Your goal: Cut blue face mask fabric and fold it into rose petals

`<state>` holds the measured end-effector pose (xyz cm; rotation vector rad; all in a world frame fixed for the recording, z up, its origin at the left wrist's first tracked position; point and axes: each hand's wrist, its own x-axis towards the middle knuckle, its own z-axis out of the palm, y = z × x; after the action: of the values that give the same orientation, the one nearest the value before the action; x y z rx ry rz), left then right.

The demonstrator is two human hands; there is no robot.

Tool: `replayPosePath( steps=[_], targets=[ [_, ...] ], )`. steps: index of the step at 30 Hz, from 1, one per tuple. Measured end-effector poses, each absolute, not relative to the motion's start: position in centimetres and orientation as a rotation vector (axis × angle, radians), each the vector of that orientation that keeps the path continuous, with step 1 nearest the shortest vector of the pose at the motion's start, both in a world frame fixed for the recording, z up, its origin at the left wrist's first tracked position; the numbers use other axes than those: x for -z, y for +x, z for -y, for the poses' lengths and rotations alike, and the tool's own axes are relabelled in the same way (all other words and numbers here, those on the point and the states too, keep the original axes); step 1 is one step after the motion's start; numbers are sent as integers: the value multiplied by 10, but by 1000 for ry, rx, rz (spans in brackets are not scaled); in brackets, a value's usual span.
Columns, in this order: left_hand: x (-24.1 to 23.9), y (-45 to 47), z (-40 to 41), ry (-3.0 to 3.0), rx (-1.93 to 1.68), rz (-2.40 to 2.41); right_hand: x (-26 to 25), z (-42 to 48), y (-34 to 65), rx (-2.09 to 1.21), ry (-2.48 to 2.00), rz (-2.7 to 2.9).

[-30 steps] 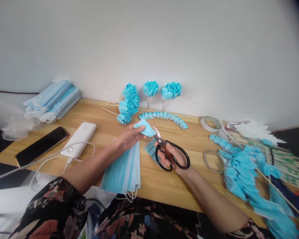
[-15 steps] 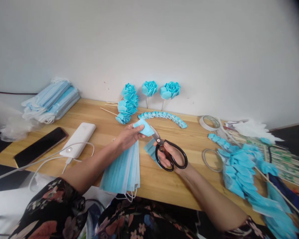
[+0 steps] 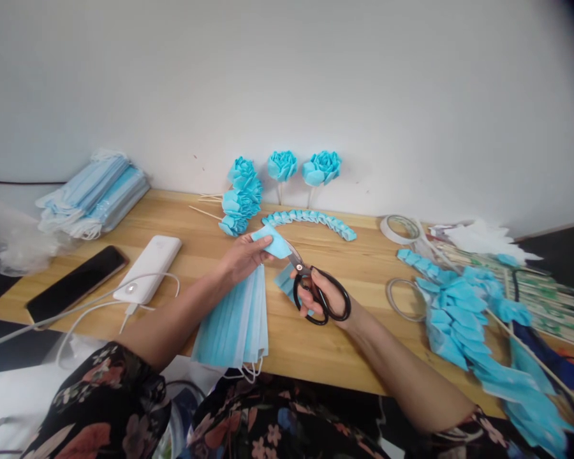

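Between thumb and fingers, my left hand [image 3: 245,257] pinches a small folded piece of blue mask fabric [image 3: 273,242]. My right hand [image 3: 326,294] grips black-handled scissors [image 3: 325,298], whose blades meet the right edge of that piece. Below my left hand lie several blue face masks [image 3: 234,322], fanned out with ear loops hanging over the table's front edge. Another blue fabric piece [image 3: 284,278] rests on the table, partly hidden behind my right hand.
Several blue fabric roses [image 3: 242,197] and a curved pleated strip [image 3: 310,218] are at the back. A mask stack [image 3: 95,194], phone [image 3: 78,284] and white power bank [image 3: 149,268] sit left. Tape rolls [image 3: 397,229] and a pile of blue pleated strips [image 3: 459,319] lie right.
The scissor handles have drawn closer together, and the blades have narrowed at the fabric's edge. The whole view has shifted slightly; my left hand keeps its pinch.
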<state>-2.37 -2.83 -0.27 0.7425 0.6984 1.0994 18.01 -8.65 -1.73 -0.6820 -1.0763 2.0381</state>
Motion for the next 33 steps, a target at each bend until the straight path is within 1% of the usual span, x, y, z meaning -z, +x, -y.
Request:
replayPosePath(
  steps=[5,11,22,26,33],
  targets=[
    [2,-24,29,744,-1095,-691,17,87,180,-2144,-529,1076],
    [2,-22,30,774,-1080,-696,14,87,183,-2136,-498,1150],
    [6,-17,36,854,-1016,-680,12,86,182,-2096,-523,1181],
    [7,-17,34,803,-1070,-689,10,87,181,-2031,-608,1126],
    [7,-18,34,797,-1055,-697,3,90,176,-1971,-714,1105]
  ],
)
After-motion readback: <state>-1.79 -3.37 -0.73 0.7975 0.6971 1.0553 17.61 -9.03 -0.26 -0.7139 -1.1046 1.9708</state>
